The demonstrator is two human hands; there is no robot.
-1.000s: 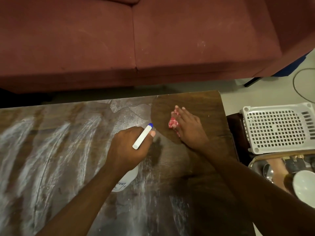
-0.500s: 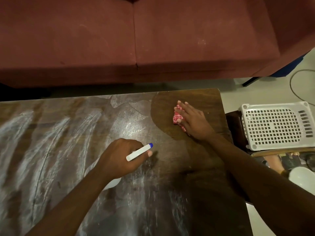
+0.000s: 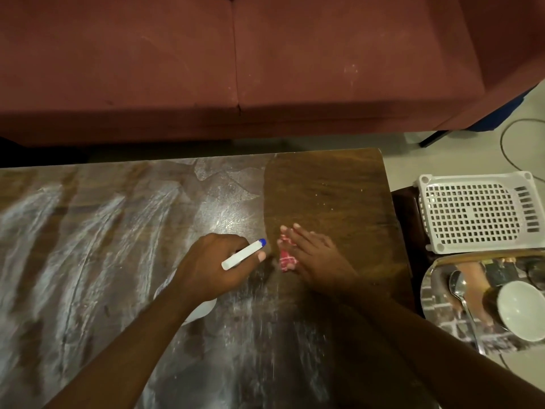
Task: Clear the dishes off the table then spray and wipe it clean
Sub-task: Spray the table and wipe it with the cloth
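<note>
Now, head view: left hand (image 3: 212, 267) curled round spray bottle (image 3: 241, 255) over the smeared table (image 3: 118, 231), right hand (image 3: 320, 258) flat, fingers straight, pressing red cloth (image 3: 286, 258) just beside it; right of the table sit white basket (image 3: 477, 211) and tray (image 3: 433, 308) with spoon (image 3: 458, 286), bowl (image 3: 520, 309).

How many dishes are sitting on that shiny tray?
2: a spoon left on the tray, a white bowl right; more may be hidden past the frame edge.
</note>
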